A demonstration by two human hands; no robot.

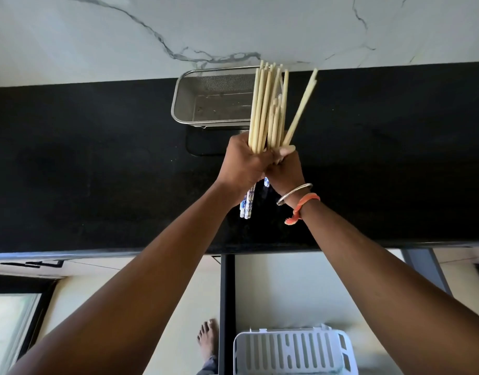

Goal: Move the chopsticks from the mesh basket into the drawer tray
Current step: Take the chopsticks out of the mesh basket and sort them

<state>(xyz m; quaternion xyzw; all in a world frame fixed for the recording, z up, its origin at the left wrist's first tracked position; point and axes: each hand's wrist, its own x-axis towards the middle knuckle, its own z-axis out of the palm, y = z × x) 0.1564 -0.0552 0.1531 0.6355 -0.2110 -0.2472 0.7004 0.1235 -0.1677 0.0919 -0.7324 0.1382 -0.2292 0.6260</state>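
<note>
Black surface spanned the whole width, backed by a veined white wall. Below its front edge stood an open drawer with a white slotted tray at the near end, apparently empty as far as visible.

Mesh basket sat on the surface against the wall, metal-rimmed and, in the visible part, empty; its right end was hidden behind the bundle.

Left hand and right hand were pressed together above the surface, just in front of the basket. Grip of both: closed tight around the chopsticks, fingers overlapping at the middle of the bundle. Probable reason for the two-handed hold: too many sticks for one hand, with loose ones liable to slip out. Held upright and clear of the basket, likely to gather and align before lowering toward the tray.

Appearance of the bundle: many pale, slim, bamboo-coloured sticks, tips fanned out above the hands, one splayed well to the right. Blue-and-white patterned ends protruded below the hands.

Smaller items on the right wrist: metal bangle, orange thread.

Judged status: basket cleared, transfer to tray not yet done.
</note>
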